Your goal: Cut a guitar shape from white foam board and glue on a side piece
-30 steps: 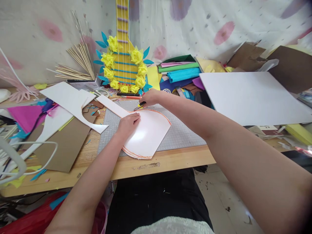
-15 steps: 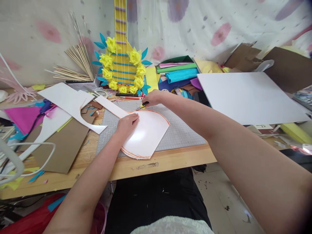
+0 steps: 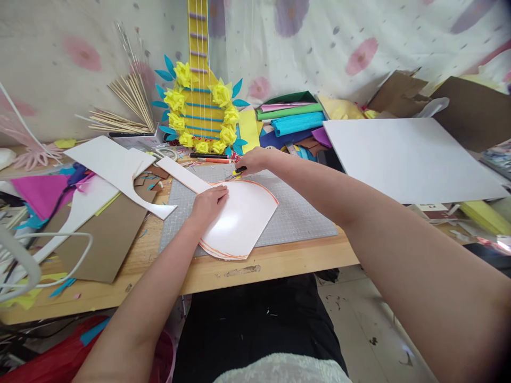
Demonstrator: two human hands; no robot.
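Observation:
A white foam board piece with a long neck and a rounded body lies on the grey cutting mat. Orange marker lines run along its curved edges. My left hand rests flat on the board near the base of the neck, fingers stretched out and pressing down. In my right hand is a yellow and black utility knife, gripped with closed fingers. Its blade points left, close to the board's upper curved edge; whether the tip touches it I cannot tell.
A yellow paper guitar with flowers stands behind the mat. White offcuts and brown cardboard lie left, near a white cable. Wooden sticks fill a holder. A large white board lies right.
My right hand and the knife have shifted slightly to the right, with the blade a little farther from the neck. My left hand stays in place on the board.

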